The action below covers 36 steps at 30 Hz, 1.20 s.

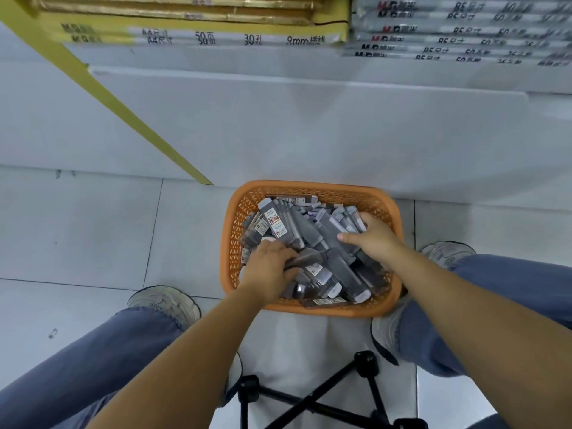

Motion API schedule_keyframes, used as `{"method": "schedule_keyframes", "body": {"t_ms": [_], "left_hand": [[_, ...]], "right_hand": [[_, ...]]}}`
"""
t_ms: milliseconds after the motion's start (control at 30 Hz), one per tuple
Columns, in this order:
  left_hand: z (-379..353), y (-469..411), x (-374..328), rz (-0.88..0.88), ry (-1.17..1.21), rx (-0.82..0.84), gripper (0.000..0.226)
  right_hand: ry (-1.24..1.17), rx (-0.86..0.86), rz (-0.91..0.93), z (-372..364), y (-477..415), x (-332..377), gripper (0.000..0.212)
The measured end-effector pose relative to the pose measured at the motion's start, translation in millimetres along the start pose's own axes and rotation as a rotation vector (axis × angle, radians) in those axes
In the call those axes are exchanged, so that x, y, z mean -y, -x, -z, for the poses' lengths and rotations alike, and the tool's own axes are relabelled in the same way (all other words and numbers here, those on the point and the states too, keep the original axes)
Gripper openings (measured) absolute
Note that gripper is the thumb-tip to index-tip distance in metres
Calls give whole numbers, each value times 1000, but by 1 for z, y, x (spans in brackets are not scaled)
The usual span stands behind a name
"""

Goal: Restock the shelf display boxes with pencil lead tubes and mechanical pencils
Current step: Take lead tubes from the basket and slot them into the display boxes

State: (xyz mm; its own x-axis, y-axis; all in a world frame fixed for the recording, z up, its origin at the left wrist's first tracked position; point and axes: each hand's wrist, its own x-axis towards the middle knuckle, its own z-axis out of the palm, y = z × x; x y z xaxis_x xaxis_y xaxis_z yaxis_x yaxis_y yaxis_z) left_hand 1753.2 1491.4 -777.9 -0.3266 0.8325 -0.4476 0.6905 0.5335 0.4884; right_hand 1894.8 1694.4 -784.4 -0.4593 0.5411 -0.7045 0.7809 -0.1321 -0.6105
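An orange plastic basket (312,188) stands on the floor between my feet, piled with several grey pencil lead tubes (280,226) lying in all directions. My left hand (269,270) is down in the near left of the pile, its fingers curled round some tubes. My right hand (374,238) reaches into the right side, its fingers wrapped over a bunch of tubes with the thumb stretched left across them. No mechanical pencils or display boxes are in sight.
A white shelf base (309,125) rises right behind the basket, with stacked paper packs (198,29) on the shelf above. A yellow strip (123,109) slants down the shelf. My knees and shoes flank the basket; a black folding stool frame (309,397) is beneath me.
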Motion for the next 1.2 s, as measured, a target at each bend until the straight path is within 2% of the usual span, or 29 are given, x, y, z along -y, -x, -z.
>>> {"method": "schedule_keyframes", "body": {"t_ms": [67,233,367,500,667,767,867,1000,1200], "left_hand": [[7,5,1,106,250,-19,21],[36,11,-5,350,786,-93,7],[69,19,-35,336,1150,-195,8],[109,37,-77,163,1401,-137,14],[154,67,-114,-36,1560,-79,36],[179,87,-132,-170,1631,-37,41],[205,104,-144,-205,1561,-85,48],[243,125,-154,-263,1426,-114,53],[296,143,-173,-342,1350,-228,45]], "right_hand": [[-10,-27,42,3,4,6,43],[-32,-95,194,18,29,31,32],[-160,-51,254,28,65,66,30],[-331,6,364,33,116,111,23],[-510,60,512,34,183,165,49],[-603,76,595,31,209,190,40],[-621,107,644,28,235,211,28],[-383,-12,751,32,261,239,28],[63,-217,837,57,284,292,44]]}}
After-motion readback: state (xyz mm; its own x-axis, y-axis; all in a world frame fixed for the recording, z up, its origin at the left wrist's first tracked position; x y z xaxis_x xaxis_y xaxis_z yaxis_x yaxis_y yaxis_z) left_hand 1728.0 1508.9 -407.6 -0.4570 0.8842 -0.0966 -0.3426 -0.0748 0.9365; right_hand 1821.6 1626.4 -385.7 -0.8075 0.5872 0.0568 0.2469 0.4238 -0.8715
